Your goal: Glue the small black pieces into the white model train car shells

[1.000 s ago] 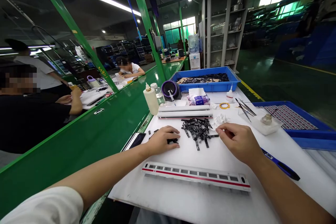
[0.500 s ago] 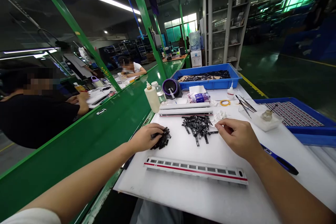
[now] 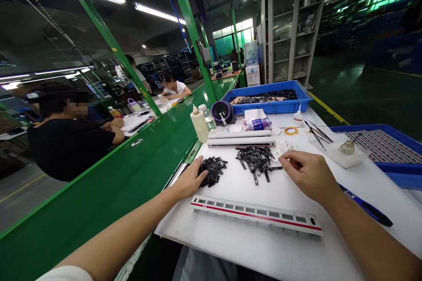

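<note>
At the left edge of a pile of small black plastic pieces (image 3: 213, 171), my left hand (image 3: 189, 181) lies with fingers stretched and thumb apart, touching the pile's side. A second, looser black pile (image 3: 255, 162) sits to its right. Beside that pile is my right hand (image 3: 306, 174), its thumb and index finger pinched together; whatever is between them, if anything, is too small or hidden to make out. Nearest to me on the white tabletop lies a white model train car side (image 3: 253, 214) with a red stripe and a row of windows.
Behind the piles lie more white train car shells (image 3: 240, 142), a cream squeeze bottle (image 3: 199, 125), a tissue pack (image 3: 256, 124) and a blue bin (image 3: 273, 106). On the right are tweezers (image 3: 317, 134), a glass jar (image 3: 347, 147) and a blue-handled tool (image 3: 367, 208). A green partition (image 3: 138, 158) runs along the left.
My left hand has opened and drawn back from over the left pile to its side, baring more pieces. My right hand keeps its pinch. The whole view has shifted slightly.
</note>
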Motion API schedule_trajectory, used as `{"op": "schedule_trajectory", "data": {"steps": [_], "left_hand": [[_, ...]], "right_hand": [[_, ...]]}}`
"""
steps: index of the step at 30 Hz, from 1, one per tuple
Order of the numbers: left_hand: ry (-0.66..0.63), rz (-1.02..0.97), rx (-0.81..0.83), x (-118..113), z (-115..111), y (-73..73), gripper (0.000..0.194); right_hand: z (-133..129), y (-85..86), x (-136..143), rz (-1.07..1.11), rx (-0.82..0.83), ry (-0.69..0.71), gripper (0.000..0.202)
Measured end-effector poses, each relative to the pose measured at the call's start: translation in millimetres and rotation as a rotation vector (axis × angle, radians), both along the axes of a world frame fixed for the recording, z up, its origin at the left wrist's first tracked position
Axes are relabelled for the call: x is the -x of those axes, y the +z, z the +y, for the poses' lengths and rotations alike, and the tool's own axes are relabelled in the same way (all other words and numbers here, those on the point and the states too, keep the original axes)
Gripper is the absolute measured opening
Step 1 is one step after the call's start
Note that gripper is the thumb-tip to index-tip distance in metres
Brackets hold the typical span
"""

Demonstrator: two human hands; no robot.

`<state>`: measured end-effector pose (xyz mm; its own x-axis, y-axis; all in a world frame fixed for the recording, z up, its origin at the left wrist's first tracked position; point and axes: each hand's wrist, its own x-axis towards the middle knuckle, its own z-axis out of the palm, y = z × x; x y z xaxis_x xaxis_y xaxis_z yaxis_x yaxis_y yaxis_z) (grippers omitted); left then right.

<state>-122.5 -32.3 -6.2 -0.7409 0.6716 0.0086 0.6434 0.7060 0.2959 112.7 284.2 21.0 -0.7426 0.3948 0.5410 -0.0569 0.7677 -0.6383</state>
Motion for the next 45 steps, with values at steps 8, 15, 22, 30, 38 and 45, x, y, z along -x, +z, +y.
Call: {"op": "schedule_trajectory", "data": {"steps": [8,15,22,30,38,45], "left_hand": [[0.002,-0.088,-0.059,-11,9,-0.9,0.09],[-0.068,-0.114,-0.242,-7,16,-0.5,0.081],[-0.006,-0.139,-0.448,18,-18,16.1,0.072],[-0.233,-0.103,-0.153,-5,13,6.3,0.093],[-0.425,-0.004,-0.055,-3,50,10.5,0.075],[-0.351,0.076,-0.169,-7,57,2.8,0.029]], "right_hand": [[-3,2.4,0,-0.012,-0.004,0.008,0.021],[-2,1.2,-1,-0.044,0.001,-0.011,0.02],[-1,-0.8,-1,-0.03,-0.01,-0.008,0.021],[-1,1.8,0,-0.06,0.014,-0.03,0.022],[-1,0.2,2,-0.045,-0.017,-0.005,0.022],[0,1.1,1,-0.039,-0.006,-0.003,0.023]]}}
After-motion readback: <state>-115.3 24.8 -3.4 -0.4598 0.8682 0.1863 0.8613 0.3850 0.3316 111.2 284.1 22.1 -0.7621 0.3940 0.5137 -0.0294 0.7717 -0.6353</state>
